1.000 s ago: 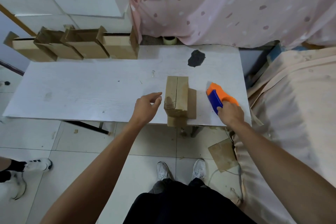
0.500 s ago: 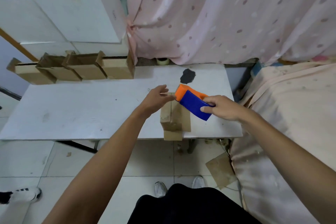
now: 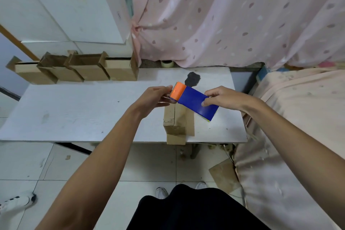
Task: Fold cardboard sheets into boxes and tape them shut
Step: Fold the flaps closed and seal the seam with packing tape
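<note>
On my feed, both arms run bare from the left hand [image 3: 155, 97] and right hand [image 3: 226, 97] back to the frame edge; black clothing [image 3: 196, 211] covers the lap, with 2 white shoes [image 3: 161, 192] showing beyond it.

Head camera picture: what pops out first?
The bright orange and blue tape dispenser, held by the left hand and right hand above a cardboard box at the near edge of the table. A row of folded boxes lines its far left. A spotted pink curtain hangs behind.

Both arms reach forward; right hand [image 3: 224, 97] grips blue end of tape dispenser [image 3: 196, 101], left hand [image 3: 155, 97] pinches its orange end.
</note>
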